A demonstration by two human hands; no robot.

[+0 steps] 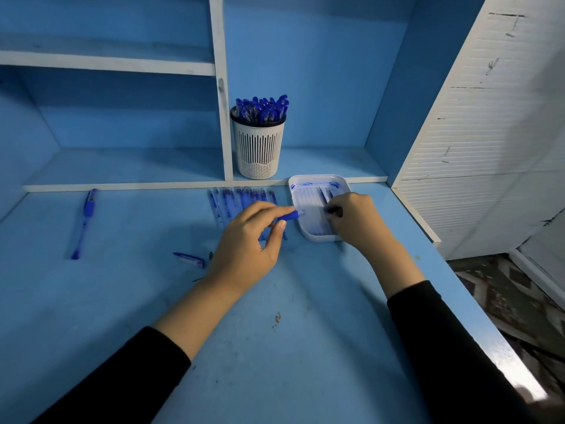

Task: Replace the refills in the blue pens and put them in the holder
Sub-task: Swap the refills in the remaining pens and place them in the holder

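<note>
Refills (323, 193) lie longways in the white tray (321, 239), under the right hand (357, 218), whose fingers pinch one. Left hand (247, 243) pinches the blue pen (290, 215), tip pointing toward the tray.

I count from my feed: one holder (259, 148), its pens too packed to number; one tray (309, 237); one lone pen (84, 221); one short pen piece (190, 259); one held pen (290, 215); two hands, left hand (247, 240) and right hand (357, 218).

Black long sleeves (452, 347) on both arms, cuffs apparently plain; hands bare.
</note>
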